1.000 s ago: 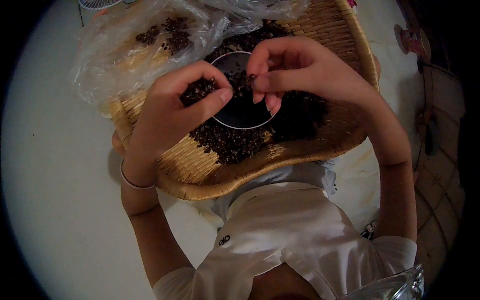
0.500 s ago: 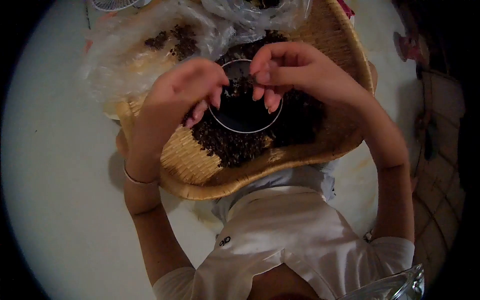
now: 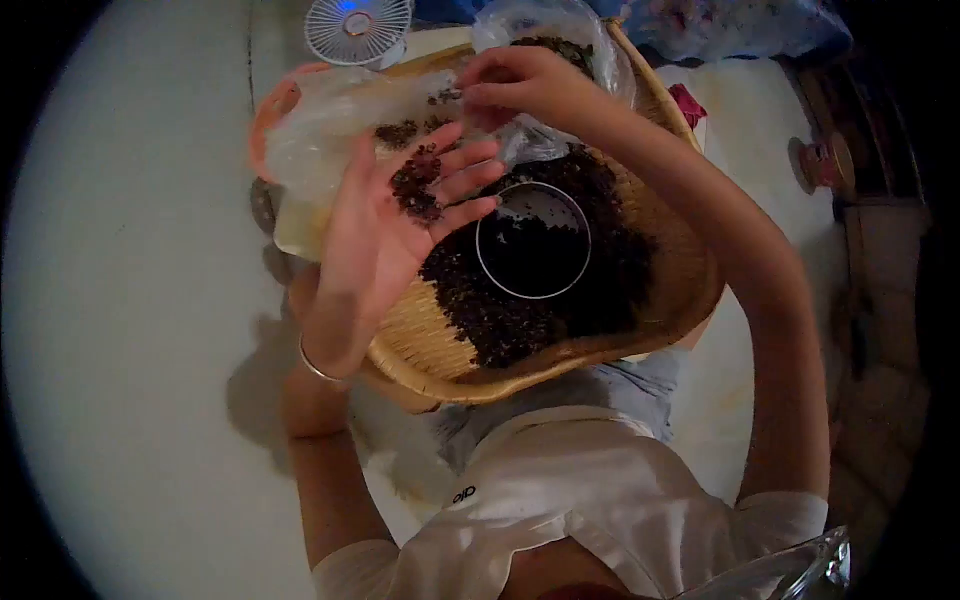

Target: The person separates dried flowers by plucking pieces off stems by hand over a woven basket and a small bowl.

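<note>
My left hand (image 3: 375, 245) is open, palm up with fingers spread, over the left part of a woven bamboo tray (image 3: 420, 335). A small clump of dark dried bits (image 3: 418, 188) lies on its palm. Beyond it, my right hand (image 3: 525, 85) has thumb and forefinger pinched together beside a clear plastic bag (image 3: 320, 135); anything between the fingertips is too small to make out. A round container with a thin white rim (image 3: 535, 297) sits on the tray, dark inside. Around it spreads a layer of dark dried material (image 3: 490, 325).
Behind the tray stands a small white fan (image 3: 358, 25). Another clear bag (image 3: 500, 25) holds dark leafy stuff at the tray's far end. An orange rim (image 3: 258, 140) shows left of the first bag. A blue patterned bag (image 3: 740, 25) and a reddish can (image 3: 828, 162) lie farther right.
My left hand has turned palm up and opened, showing the dark bits. My right hand has moved from above the round container up and left toward the bag. The view has shifted.
</note>
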The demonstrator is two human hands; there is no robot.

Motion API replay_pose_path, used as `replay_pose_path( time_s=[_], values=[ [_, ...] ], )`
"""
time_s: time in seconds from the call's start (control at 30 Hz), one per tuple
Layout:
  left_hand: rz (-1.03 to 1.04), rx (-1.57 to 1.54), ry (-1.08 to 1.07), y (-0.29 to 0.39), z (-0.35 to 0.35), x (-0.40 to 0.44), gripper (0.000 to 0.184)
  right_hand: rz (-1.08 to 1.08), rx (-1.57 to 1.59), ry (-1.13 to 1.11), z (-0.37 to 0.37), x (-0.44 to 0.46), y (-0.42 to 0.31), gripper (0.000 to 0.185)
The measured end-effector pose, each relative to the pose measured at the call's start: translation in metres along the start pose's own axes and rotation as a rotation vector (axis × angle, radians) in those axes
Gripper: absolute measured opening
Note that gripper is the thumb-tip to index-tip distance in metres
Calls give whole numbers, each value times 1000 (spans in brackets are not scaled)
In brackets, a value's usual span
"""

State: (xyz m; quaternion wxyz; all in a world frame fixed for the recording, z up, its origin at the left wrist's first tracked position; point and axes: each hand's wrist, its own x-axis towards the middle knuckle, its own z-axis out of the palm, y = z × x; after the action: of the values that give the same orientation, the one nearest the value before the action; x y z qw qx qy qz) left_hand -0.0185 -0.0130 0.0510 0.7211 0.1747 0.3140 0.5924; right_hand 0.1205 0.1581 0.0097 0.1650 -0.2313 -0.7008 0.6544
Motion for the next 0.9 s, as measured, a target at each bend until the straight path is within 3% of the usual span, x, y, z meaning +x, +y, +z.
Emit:
replay_pose_path(
  time_s=[0.07,0.17,0.3,0.4,0.5,0.73,0.8,0.83,0.9],
  values=[
    [27,-10,36,-2,2,-4,62,-216,-475,58,9,21,7,25],
    [46,-48,64,-6,2,-8,59,-353,-425,186,16,8,1,25],
    [17,-20,44,-14,5,-4,52,-375,-450,36,20,-51,-38,28],
    [-28,9,13,-29,9,9,48,-637,-712,-76,23,-76,-43,37],
    [-91,39,-36,-42,17,25,46,-729,-927,-59,13,-82,-26,36],
    [-221,73,-36,-54,21,41,53,-588,-652,-5,-9,-89,-1,31],
    [-274,136,-64,-52,15,42,54,-286,-333,24,-7,-95,-3,24],
    [-322,198,-92,-49,11,43,55,-281,-329,26,-8,-94,0,24],
    [-302,308,-94,-43,4,43,55,-76,134,30,-7,-92,7,20]
  ],
)
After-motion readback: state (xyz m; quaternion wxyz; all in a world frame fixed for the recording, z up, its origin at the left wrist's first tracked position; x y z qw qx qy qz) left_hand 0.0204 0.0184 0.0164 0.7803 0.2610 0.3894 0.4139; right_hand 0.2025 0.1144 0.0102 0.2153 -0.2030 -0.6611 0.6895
